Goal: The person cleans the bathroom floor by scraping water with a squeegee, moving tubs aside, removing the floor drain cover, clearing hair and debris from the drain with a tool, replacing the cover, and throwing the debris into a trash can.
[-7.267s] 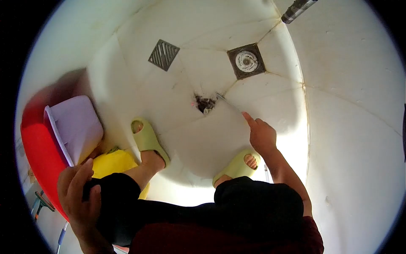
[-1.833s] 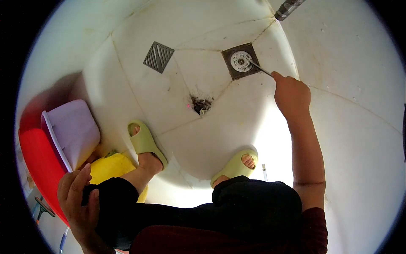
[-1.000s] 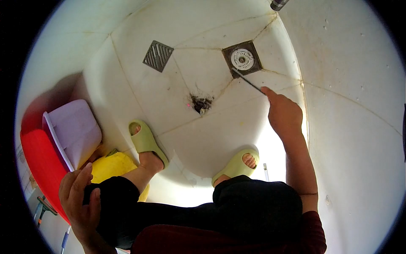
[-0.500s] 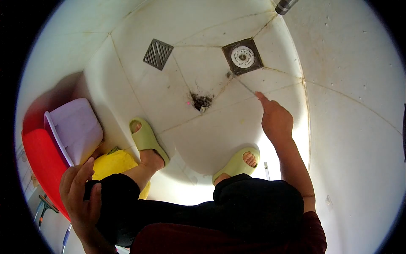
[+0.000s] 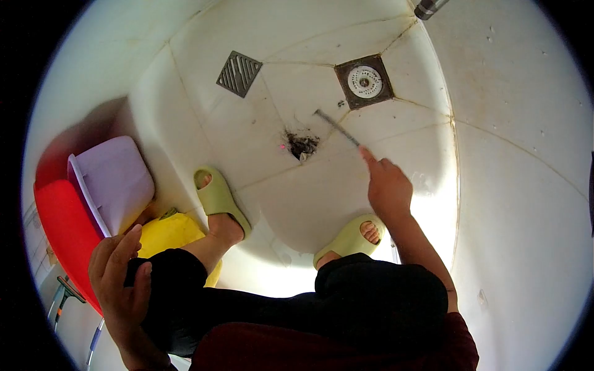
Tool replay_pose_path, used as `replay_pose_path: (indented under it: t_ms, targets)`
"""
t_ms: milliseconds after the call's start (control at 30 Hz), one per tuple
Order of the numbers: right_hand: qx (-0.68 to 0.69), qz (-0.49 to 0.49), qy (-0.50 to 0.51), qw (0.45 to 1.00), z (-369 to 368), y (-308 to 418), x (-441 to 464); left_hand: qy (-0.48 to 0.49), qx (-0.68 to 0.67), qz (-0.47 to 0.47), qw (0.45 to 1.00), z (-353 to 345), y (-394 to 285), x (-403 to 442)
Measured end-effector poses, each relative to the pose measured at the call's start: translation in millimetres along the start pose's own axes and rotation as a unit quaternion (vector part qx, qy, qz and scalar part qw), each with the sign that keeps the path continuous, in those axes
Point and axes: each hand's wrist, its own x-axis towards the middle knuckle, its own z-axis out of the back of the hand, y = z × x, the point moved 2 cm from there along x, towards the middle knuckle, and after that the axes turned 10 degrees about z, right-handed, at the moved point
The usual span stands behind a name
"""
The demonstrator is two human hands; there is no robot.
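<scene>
My right hand (image 5: 390, 188) is closed round a thin metal tool (image 5: 339, 128), with the index finger along it. The tool's tip is over the floor between a pile of dark debris (image 5: 301, 146) and the square floor drain (image 5: 378, 102). A round white perforated strainer (image 5: 365, 82) sits in the drain. The slotted metal grate (image 5: 239, 74) lies apart on the tiles, to the left. At the lower left my left hand (image 5: 119, 275) is held by my knee, fingers apart, holding nothing.
A red basin (image 5: 65, 229) and a lilac container (image 5: 117, 179) stand at the left, beside a yellow thing (image 5: 167, 235). My feet are in green slippers (image 5: 218, 195). A metal pipe (image 5: 428, 7) juts in at the top right. A squeegee (image 5: 65, 290) is at the lower left.
My right hand has moved from the drain down and left with the tool, whose tip has left the strainer for the floor near the debris. Small dark bits now lie beside the drain's corner.
</scene>
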Motion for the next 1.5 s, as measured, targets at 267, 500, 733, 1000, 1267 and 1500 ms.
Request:
replay_pose_path:
  t_ms: [267,500,733,1000,1267,1500]
  targets:
    - [0.020,0.017,0.074,0.997,-34.3,-6.6,0.1,-0.009,0.006,0.003,1.000,2.0,0.4,-3.6]
    - [0.036,0.036,0.064,0.997,-31.6,4.6,-10.1,0.004,0.005,0.007,1.000,0.6,5.4,-7.6]
    - [0.029,0.061,0.023,0.997,-37.6,4.4,-12.5,-0.005,-0.012,-0.001,1.000,1.1,3.9,-9.2]
    - [0.027,0.052,0.026,0.998,-38.0,-4.1,-19.3,-0.018,-0.009,-0.036,0.999,0.0,5.6,-9.3]
    - [0.024,0.052,0.036,0.998,-40.0,-10.4,-25.5,-0.030,0.006,-0.060,0.998,-0.4,3.9,-10.5]
    - [0.033,0.044,0.002,0.998,-31.7,-9.5,-24.3,-0.031,-0.001,-0.049,0.998,-1.0,8.5,-14.1]
